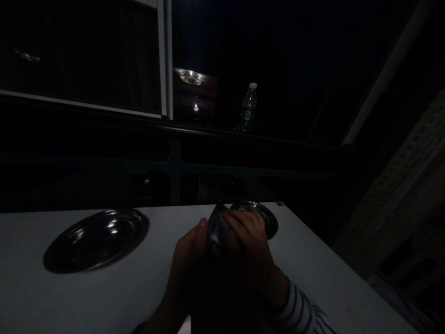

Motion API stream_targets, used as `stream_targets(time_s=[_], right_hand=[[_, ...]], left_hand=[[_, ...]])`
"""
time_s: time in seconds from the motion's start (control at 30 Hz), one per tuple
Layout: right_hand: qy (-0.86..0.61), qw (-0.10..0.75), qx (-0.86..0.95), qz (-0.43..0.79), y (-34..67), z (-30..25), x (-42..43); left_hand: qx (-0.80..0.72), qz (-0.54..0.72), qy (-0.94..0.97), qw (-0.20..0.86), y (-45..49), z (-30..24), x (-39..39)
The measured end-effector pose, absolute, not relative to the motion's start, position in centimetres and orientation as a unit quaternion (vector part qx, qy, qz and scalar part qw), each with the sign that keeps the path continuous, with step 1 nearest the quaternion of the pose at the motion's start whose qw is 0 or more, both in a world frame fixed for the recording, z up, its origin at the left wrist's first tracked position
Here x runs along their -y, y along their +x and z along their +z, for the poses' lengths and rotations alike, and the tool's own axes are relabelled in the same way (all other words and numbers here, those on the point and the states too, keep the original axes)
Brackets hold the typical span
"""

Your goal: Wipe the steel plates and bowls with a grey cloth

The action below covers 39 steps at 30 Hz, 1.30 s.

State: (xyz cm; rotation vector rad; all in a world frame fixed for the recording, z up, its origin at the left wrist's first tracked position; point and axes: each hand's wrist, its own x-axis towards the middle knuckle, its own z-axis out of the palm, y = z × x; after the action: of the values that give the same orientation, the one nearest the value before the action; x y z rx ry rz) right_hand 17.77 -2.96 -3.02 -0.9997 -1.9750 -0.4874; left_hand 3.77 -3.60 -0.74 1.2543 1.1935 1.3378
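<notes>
Left hand (189,250) and right hand (251,236) gripping a dark object (216,233), metal dish (271,221) behind, second dish (95,241) off left, white table (139,292)

A dark grey, glossy object (216,230) of unclear material is held between the left hand (187,253) and right hand (251,239). Its narrow end points far; its near part disappears in shadow.

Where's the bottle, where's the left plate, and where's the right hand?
Bottle (248,114): head view, on its label.
Left plate (94,241): head view, on its inside.
Right hand (253,239): head view, on its back.
</notes>
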Motion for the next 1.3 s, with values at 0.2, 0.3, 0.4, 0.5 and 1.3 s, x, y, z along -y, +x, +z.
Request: stream_targets(time_s=[0.2, 0.3, 0.4, 0.5, 1.3], right_hand=[[-0.307, 0.408, 0.821, -0.255, 17.0, -3.9, 3.0], [-0.375, 0.413, 0.802, -0.214, 17.8, -3.5, 2.6], [-0.426, 0.424, 0.784, -0.157, 18.5, -3.0, 2.6], [-0.364, 0.413, 0.811, -0.199, 17.7, -3.5, 2.9], [-0.433, 0.463, 0.758, -0.155, 19.0, -2.1, 2.6]], left_hand=[[-0.506, 0.534, 0.513, 0.443, 3.7, -1.1, 3.6], [-0.494, 0.535, 0.553, 0.405, 3.5, -1.3, 3.6], [-0.503, 0.523, 0.559, 0.402, 3.4, -1.5, 3.5], [-0.513, 0.507, 0.537, 0.438, 3.4, -1.3, 3.2], [-0.516, 0.532, 0.454, 0.494, 3.8, 0.4, 3.7]])
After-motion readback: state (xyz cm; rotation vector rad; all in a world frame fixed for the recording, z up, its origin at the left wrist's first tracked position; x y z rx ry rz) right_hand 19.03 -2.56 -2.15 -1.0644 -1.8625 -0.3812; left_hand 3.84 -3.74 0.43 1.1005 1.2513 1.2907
